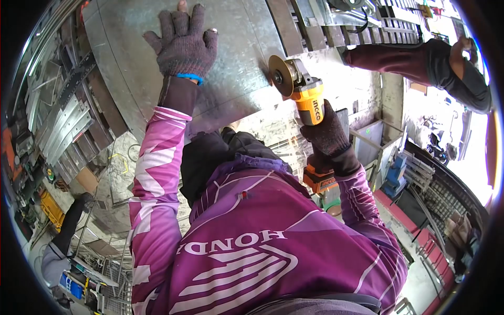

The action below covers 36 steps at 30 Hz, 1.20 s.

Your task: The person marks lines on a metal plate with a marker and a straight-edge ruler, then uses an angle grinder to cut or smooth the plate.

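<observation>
My right hand (326, 131), in a dark knitted glove, is wrapped round the body of a yellow cordless angle grinder (311, 103). The grinder's cutting disc (281, 76) stands close by the edge of a grey metal sheet (231, 86). Below the glove the tool's orange battery end (319, 180) shows. My left hand (186, 47), gloved too with a blue cuff band, lies flat on the sheet with its fingers spread. Bare fingertips poke out of that glove. Faint straight lines run across the sheet's surface.
Slatted metal racks (310, 31) adjoin the sheet at the upper right. Metal strips (68, 126) are stacked at the left. One person (446, 68) is at the upper right, another (58, 260) at the lower left. A metal box frame (370, 144) stands right of the grinder.
</observation>
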{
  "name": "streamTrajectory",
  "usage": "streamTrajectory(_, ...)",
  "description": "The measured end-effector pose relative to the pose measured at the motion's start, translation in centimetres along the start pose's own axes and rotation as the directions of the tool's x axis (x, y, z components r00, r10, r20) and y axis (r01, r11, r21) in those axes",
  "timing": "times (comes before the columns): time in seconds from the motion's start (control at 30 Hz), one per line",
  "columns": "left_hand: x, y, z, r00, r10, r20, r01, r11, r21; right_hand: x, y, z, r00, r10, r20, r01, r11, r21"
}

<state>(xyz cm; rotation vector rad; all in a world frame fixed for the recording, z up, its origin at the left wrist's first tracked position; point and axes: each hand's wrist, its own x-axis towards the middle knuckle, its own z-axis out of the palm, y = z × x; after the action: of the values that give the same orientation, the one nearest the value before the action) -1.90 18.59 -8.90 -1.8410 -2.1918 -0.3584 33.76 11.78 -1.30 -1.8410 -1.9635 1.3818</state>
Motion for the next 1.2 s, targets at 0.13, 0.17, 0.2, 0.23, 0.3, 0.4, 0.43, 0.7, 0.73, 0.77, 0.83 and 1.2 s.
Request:
streamTrajectory(0.13,-0.1,0.0,0.5,1.0,-0.013,0.006,0.013,1.0,0.012,0.4,0.0,-0.2,0.999,0.032,0.021,-0.033,0.999,0.025)
streamTrajectory(0.17,-0.1,0.0,0.5,1.0,-0.017,0.02,0.017,1.0,0.02,0.5,0.2,-0.1,0.999,0.032,0.022,-0.032,0.999,0.024)
streamTrajectory(0.2,-0.1,0.0,0.5,1.0,-0.018,0.021,0.018,1.0,0.021,0.5,0.5,-0.1,0.996,-0.087,-0.005,0.086,0.991,-0.098)
streamTrajectory(0.23,-0.1,0.0,0.5,1.0,-0.02,0.015,0.02,1.0,0.007,0.6,0.6,0.1,0.978,-0.207,-0.018,0.198,0.955,-0.222)
streamTrajectory(0.3,-0.1,0.1,0.2,1.0,-0.024,0.01,0.024,1.0,-0.005,0.7,-0.4,-0.1,0.996,-0.093,-0.007,0.092,0.99,-0.105)
streamTrajectory(0.4,0.0,0.1,-0.3,0.999,-0.02,0.04,0.02,1.0,-0.003,0.8,-0.7,-0.4,0.999,0.008,0.042,-0.012,0.996,0.085)
streamTrajectory(0.43,0.0,0.2,-0.4,0.999,-0.021,0.043,0.021,1.0,-0.006,0.7,-0.7,-0.5,0.998,-0.005,0.065,-0.006,0.987,0.16)
streamTrajectory(0.7,-0.1,0.1,0.0,0.998,-0.026,0.055,0.025,0.999,0.02,1.4,-0.8,-0.3,0.999,-0.003,0.035,0.001,0.998,0.062)
streamTrajectory(0.73,-0.1,0.1,0.0,0.997,-0.028,0.065,0.027,0.999,0.02,1.5,-1.0,-0.3,0.998,0.041,0.052,-0.046,0.994,0.096)
streamTrajectory(0.77,-0.1,0.1,-0.1,0.997,-0.03,0.076,0.029,0.999,0.02,1.6,-1.1,-0.3,0.998,0.041,0.053,-0.046,0.994,0.095)
streamTrajectory(0.83,-0.1,0.1,0.1,0.997,-0.03,0.069,0.029,0.999,0.017,1.8,-1.3,-0.4,0.998,0.047,0.034,-0.048,0.999,0.019)
streamTrajectory(1.2,-0.1,0.0,0.0,0.998,-0.016,0.056,0.016,1.0,0.011,2.1,-2.2,-0.3,0.999,-0.035,-0.003,0.035,0.999,0.007)
